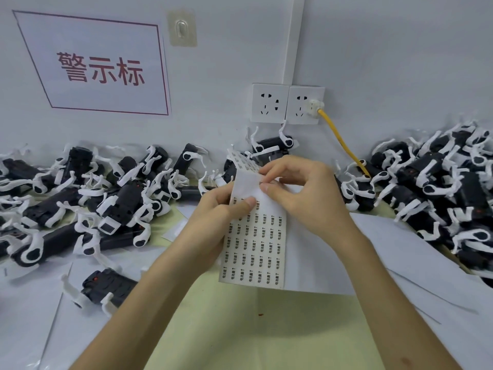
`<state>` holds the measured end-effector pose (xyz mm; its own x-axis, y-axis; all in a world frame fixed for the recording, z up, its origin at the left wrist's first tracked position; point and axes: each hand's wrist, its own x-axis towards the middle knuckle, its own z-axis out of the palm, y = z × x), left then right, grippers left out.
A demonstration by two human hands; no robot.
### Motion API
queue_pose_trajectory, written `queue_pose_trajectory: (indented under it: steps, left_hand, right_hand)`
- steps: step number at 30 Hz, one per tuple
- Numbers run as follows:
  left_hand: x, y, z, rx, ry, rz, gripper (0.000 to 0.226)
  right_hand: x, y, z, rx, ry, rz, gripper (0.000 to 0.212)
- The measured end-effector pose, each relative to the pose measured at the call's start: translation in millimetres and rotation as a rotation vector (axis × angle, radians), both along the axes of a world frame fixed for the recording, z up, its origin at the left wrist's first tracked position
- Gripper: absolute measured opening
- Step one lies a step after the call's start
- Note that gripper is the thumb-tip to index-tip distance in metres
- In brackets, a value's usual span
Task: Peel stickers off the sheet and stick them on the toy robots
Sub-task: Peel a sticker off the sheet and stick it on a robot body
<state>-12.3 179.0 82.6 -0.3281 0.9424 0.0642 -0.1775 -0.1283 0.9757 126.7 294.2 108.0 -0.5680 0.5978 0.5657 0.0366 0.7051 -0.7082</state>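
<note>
Head view: both hands' grip pinches the sticker sheet (253, 236), left hand (216, 209) mid-edge, right hand (301, 193) topside.

Left hand (221, 206) gripping sticker sheet (253, 244), right hand (301, 190) pinching its fold, toy robots (112, 198) around

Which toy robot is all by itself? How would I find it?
Start at the big heap of toy robots on the left. Look nearer, beside the left forearm: one toy robot lies alone on white paper, apart from the heap.
</note>
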Motion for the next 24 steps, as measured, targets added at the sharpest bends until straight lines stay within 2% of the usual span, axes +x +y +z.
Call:
queue_pose_trajectory:
  steps: [7,13,15,20,24]
  left_hand:
    - [21.4,10.3,-17.5,-0.010,-0.268,-0.255,0.029]
    - [22.6,12.3,-21.6,-0.016,-0.266,-0.234,0.033]
    - [20.6,11.6,-20.1,-0.013,-0.259,-0.233,0.031]
    - [19.9,12.1,-21.3,-0.003,-0.290,-0.226,0.033]
    - [22.5,13.2,-22.9,-0.041,-0.305,-0.254,0.035]
  right_hand:
    - [21.3,6.3,15.2,0.026,-0.099,0.077,0.017]
    - [29.5,15.1,18.3,0.008,-0.277,0.070,0.028]
    - [29.5,15.2,17.1,0.011,-0.323,0.069,0.026]
    - [28.7,13.2,18.9,0.038,-0.328,0.070,0.019]
    - [31.5,11.6,20.5,0.023,-0.389,0.076,0.031]
